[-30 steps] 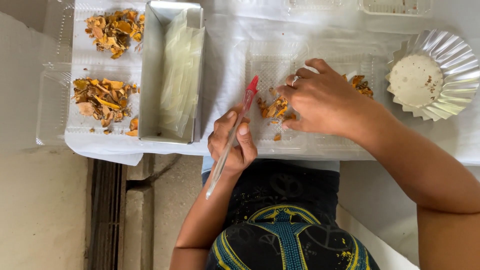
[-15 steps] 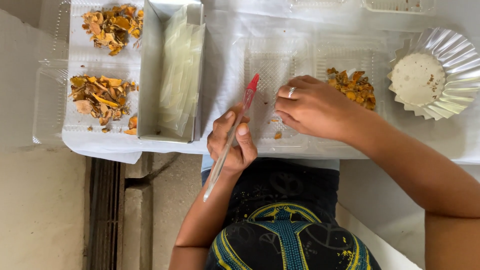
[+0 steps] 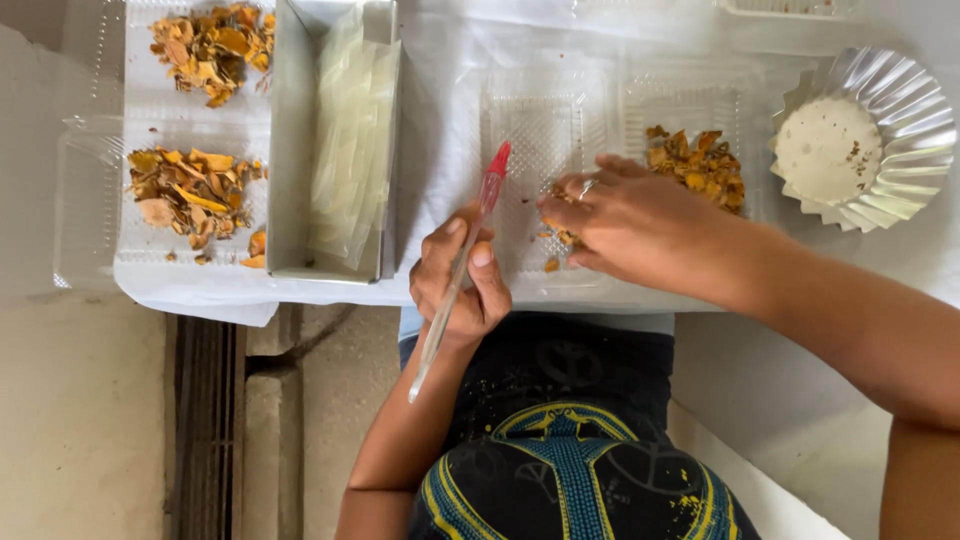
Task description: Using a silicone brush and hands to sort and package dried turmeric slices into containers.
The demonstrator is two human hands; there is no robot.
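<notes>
My left hand (image 3: 460, 280) is at the near edge of the table and holds a clear pen with a red cap (image 3: 465, 250), cap end pointing away from me. My right hand (image 3: 630, 225) rests palm down on a clear plastic tray (image 3: 530, 130), its fingertips on a few orange-brown dried chips (image 3: 555, 235) near the tray's front. A pile of the same dried chips (image 3: 697, 165) lies just beyond that hand in the tray's right compartment.
A grey metal box holding clear plastic bags (image 3: 335, 140) stands left of the tray. Two heaps of dried chips (image 3: 195, 190) lie in clear trays at the left. A fluted foil dish with white powder (image 3: 865, 140) sits at the right. White cloth (image 3: 440, 60) covers the table.
My right hand has slid toward me and left, uncovering the chip pile in the right compartment. A few chips now lie under its fingertips. The left hand with the pen has stayed put.
</notes>
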